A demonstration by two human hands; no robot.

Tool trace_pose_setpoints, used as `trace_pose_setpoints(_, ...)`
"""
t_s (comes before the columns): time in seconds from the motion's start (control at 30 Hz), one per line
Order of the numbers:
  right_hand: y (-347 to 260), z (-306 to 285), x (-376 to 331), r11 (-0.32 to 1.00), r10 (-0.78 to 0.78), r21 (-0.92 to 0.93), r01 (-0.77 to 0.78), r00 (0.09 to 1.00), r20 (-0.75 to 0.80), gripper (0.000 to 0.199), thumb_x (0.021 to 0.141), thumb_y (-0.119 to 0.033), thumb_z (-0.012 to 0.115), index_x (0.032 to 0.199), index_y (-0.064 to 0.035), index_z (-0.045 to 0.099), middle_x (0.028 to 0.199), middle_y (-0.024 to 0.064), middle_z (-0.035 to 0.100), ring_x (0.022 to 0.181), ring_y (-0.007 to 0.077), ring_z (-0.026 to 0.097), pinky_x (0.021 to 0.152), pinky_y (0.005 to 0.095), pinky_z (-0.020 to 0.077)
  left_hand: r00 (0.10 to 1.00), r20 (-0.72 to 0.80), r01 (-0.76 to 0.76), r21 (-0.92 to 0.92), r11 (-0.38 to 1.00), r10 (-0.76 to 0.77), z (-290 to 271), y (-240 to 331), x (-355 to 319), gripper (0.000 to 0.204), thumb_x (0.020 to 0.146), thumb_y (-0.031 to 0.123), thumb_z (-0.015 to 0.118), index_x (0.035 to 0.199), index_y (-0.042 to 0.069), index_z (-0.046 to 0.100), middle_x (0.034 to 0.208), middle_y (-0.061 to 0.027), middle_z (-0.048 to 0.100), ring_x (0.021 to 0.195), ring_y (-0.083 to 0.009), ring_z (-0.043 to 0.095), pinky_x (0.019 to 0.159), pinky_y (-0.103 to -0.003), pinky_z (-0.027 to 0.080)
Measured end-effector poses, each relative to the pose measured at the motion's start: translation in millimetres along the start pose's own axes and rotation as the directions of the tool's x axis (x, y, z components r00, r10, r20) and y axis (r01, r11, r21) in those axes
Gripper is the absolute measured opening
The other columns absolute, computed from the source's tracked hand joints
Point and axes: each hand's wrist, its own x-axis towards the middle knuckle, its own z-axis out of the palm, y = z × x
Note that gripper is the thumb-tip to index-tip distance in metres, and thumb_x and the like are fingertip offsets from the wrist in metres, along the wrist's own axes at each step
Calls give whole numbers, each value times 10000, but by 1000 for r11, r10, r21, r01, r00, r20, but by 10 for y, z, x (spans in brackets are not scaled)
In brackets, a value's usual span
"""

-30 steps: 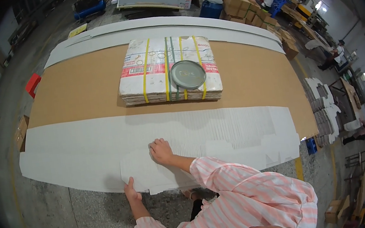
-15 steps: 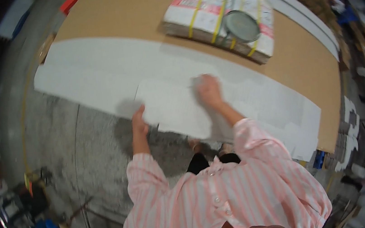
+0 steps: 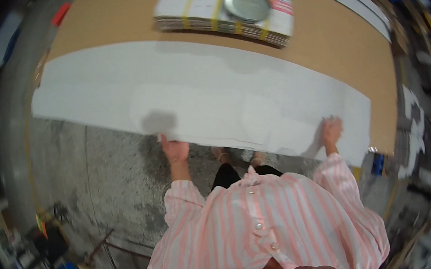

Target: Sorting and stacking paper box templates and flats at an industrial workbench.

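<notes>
So there's a big white sheet (image 3: 200, 96) spread across the middle of the frame, lying on a brown cardboard-topped table (image 3: 344, 43) with its near edge hanging over toward the person. The left hand (image 3: 175, 150) is at that near edge just left of centre, fingers curled onto the rim as far as I can tell. The right hand (image 3: 331, 130) is further along toward the lower right, lying flat on the sheet with the fingers spread. The sheet looks thin and light but floppy over that length, so I'd guess it sags or creases if lifted from one spot. Hands wide apart along the edge seems smart. A strapped bundle of flat boxes (image 3: 221, 4) with a round metal lid (image 3: 247, 5) on top sits at the upper centre.
</notes>
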Motion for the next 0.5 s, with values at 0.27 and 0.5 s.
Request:
trace_pose_setpoints(0.27,25,-14,-177,998,-66,-11,66,997,-26,546,844,-383,451,1270,-64,333,1343,156,294,1248,324,239,992,466,210,939,-188,-25,795,606,287,212,-358,-15,304,786,77,616,1047,-62,542,1041,-88,564,894,-156,534,794,-287,425)
trace_pose_setpoints(0.5,30,-26,-174,997,-63,-39,62,998,-22,536,853,-376,451,1285,-85,325,1340,152,303,1236,323,260,977,473,231,887,-134,-75,902,424,442,320,-447,-91,220,783,115,628,860,-90,613,861,-63,606,744,-124,526,689,-279,437)
